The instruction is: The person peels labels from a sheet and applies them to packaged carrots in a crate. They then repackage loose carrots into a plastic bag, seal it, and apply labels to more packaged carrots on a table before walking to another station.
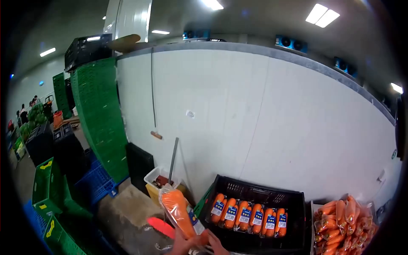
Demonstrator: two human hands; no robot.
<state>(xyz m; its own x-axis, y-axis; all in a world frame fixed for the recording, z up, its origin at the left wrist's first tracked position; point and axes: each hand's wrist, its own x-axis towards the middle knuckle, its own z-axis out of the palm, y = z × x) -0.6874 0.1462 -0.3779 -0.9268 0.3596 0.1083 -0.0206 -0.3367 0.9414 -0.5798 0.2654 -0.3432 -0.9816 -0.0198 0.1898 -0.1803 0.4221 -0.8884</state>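
Observation:
A clear plastic pack of carrots (177, 209) with a blue and white label is tilted up in front of me at the bottom centre. My left hand (182, 245) is wrapped round its lower end. Against the label side, my right hand (216, 245) closes on the same pack; its lower part is cut off by the frame edge. To the right stands a black crate (260, 193), with several labelled carrot packs (244, 215) in a row inside it. A bright red flat thing (161, 227) shows behind the held pack; I cannot make out its kind.
Bagged carrots (342, 225) lie heaped at the far right. A white tub (156, 173) with a grey pole stands by the white wall (212, 110). Tall green crates (100, 119) are stacked at left, with more green crates (46, 182) below. People (24, 113) are far off.

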